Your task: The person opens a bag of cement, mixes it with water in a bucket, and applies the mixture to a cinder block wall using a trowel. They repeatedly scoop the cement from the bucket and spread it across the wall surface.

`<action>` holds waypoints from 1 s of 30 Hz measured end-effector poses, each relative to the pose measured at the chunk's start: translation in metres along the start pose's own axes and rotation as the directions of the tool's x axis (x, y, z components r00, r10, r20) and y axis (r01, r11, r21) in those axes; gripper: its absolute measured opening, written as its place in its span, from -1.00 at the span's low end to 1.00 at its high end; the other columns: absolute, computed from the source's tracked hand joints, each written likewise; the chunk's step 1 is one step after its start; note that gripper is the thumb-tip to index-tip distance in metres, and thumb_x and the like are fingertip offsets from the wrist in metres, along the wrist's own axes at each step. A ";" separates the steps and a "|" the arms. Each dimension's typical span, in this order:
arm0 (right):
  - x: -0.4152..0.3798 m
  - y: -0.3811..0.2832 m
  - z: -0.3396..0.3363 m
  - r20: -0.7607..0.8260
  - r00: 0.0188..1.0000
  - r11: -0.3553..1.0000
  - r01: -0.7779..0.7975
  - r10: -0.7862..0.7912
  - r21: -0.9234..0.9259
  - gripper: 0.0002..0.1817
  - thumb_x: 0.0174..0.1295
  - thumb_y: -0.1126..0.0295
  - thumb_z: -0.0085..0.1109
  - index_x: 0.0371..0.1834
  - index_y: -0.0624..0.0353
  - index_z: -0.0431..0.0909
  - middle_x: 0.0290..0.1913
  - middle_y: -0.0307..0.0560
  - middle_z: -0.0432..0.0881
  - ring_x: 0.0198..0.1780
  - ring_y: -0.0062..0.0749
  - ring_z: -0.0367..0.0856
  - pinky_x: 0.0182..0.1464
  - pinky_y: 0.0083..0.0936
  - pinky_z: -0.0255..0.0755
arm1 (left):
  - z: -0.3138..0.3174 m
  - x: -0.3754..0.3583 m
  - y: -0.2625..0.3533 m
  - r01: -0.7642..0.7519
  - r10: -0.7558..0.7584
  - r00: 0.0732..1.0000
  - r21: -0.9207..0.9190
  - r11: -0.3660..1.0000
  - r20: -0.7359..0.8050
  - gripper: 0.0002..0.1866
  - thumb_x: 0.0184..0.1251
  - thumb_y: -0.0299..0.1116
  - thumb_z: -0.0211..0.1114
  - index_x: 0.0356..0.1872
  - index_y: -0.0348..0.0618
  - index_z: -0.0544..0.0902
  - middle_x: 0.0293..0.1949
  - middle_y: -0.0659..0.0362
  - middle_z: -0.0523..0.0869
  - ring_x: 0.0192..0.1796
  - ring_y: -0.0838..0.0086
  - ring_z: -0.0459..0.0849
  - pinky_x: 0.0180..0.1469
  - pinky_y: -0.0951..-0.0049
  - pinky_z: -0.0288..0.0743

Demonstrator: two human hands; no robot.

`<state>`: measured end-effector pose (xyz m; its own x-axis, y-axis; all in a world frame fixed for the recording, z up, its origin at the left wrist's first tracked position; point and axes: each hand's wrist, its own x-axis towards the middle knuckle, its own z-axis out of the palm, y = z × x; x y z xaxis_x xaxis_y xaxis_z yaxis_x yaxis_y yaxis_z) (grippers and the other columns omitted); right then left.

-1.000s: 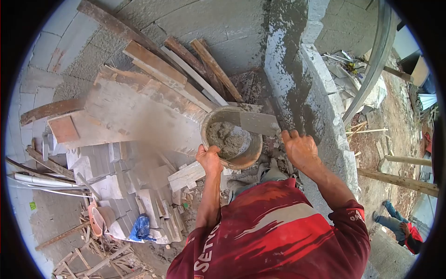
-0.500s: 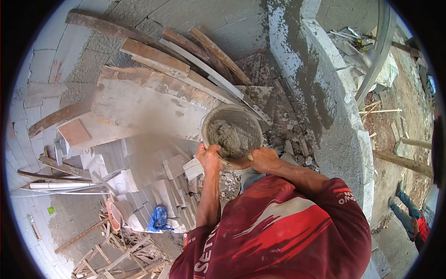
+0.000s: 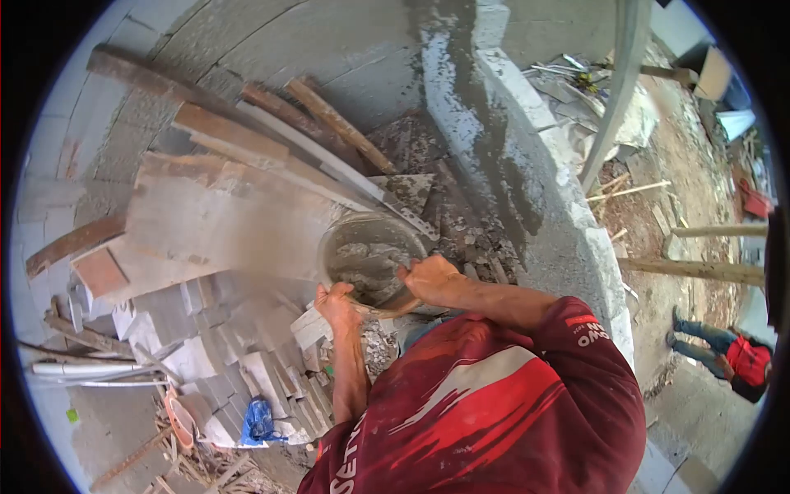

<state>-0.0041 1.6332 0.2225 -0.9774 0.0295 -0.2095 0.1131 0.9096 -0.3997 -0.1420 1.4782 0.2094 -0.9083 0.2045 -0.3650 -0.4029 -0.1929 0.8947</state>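
A round grey bucket (image 3: 385, 233) with wet mortar (image 3: 366, 267) inside is in front of my body, just below the middle of the view. My left hand (image 3: 337, 306) grips its near left rim, with the thumb over the edge. Over the right side of the opening, my right hand (image 3: 432, 281) has its fingers curled down toward the mortar. I cannot tell what those fingers hold. Behind the bucket lies a broad mortar-stained board (image 3: 193, 202).
Long planks (image 3: 341, 123) lean beyond the bucket. Stacked blocks (image 3: 197, 329) and a blue bag (image 3: 259, 421) are at lower left. A low block wall (image 3: 568, 247) runs along my right; past it stand wooden poles (image 3: 691, 270) and another person (image 3: 720, 350).
My right hand has shifted from the bucket's near right rim to over its opening. The bucket and surroundings appear further left in the view. My left hand keeps its hold.
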 end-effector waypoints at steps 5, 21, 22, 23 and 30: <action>-0.022 0.047 -0.022 -0.124 0.975 0.948 -0.212 0.187 -0.239 -0.58 0.04 0.41 0.09 0.00 0.32 0.44 -0.33 0.08 0.62 -0.31 -0.12 0.68 -0.38 -0.28 0.52 | 0.002 -0.002 -0.013 0.076 -0.079 0.997 0.098 0.992 0.022 -0.67 -0.36 -0.69 0.10 -0.38 -0.29 0.43 -0.39 0.06 0.55 -0.36 0.19 0.59 -0.26 0.25 0.53; -0.057 0.024 -0.008 -0.233 0.905 0.932 -0.360 0.356 0.028 -0.82 0.03 0.38 0.06 -0.37 0.23 0.57 -0.51 0.04 0.64 -0.38 -0.17 0.68 -0.45 -0.19 0.50 | 0.071 0.000 -0.025 0.105 -0.151 0.975 0.258 0.960 0.165 -0.60 -0.34 -0.59 0.13 -0.29 -0.41 0.40 -0.33 -0.06 0.51 -0.38 0.16 0.52 -0.30 0.17 0.46; -0.058 0.030 -0.004 -0.247 0.898 0.929 -0.370 0.365 0.027 -0.82 0.03 0.38 0.06 -0.37 0.23 0.57 -0.51 0.04 0.64 -0.38 -0.17 0.68 -0.45 -0.19 0.50 | 0.071 0.003 -0.025 0.061 -0.096 0.987 0.258 0.964 0.126 -0.64 -0.34 -0.59 0.13 -0.33 -0.38 0.42 -0.37 -0.07 0.52 -0.47 0.16 0.51 -0.41 0.11 0.45; -0.058 0.039 0.005 -0.329 0.840 0.888 -0.460 0.432 -0.008 -0.81 0.02 0.38 0.07 -0.34 0.22 0.57 -0.49 0.04 0.65 -0.37 -0.19 0.68 -0.45 -0.19 0.50 | 0.072 0.004 -0.024 0.069 -0.113 0.980 0.254 0.965 0.166 -0.63 -0.35 -0.59 0.14 -0.32 -0.40 0.41 -0.37 -0.07 0.52 -0.44 0.16 0.51 -0.40 0.12 0.45; -0.053 0.033 0.023 -0.101 0.905 0.911 -0.410 0.413 0.048 -0.82 0.04 0.39 0.07 -0.35 0.17 0.63 -0.39 0.00 0.69 -0.29 -0.15 0.70 -0.35 -0.22 0.55 | 0.089 -0.001 -0.031 0.063 -0.145 0.951 0.287 0.956 0.275 -0.51 -0.38 -0.57 0.13 -0.21 -0.46 0.37 -0.27 -0.08 0.50 -0.31 0.12 0.54 -0.27 0.15 0.50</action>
<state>0.0556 1.6517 0.2001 -0.8559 0.4443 -0.2647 0.5127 0.7966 -0.3204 -0.1187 1.5692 0.2052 -0.7740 0.4859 -0.4059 -0.4102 0.1036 0.9061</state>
